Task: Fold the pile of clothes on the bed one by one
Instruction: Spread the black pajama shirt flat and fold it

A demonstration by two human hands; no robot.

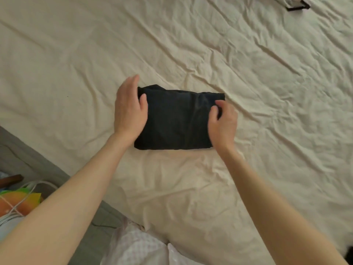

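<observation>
Fingers (219,104) of right hand (223,123) pinch folded black garment (175,121); left hand (129,109) fingers straight at its edge

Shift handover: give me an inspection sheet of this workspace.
Surface: bed with a wrinkled cream sheet.
Job's things: dark garment, folded to a rectangle, flat on the sheet; no pile in view.
Clutter: dark strap item at the far right edge.
Grippers: left hand flat at the garment's left end, thumb on top; right hand pinches its right end.
Cables: white cord beside the bed, lower left.
Surroundings: colourful items lower left; pale checked fabric at the bottom.
</observation>
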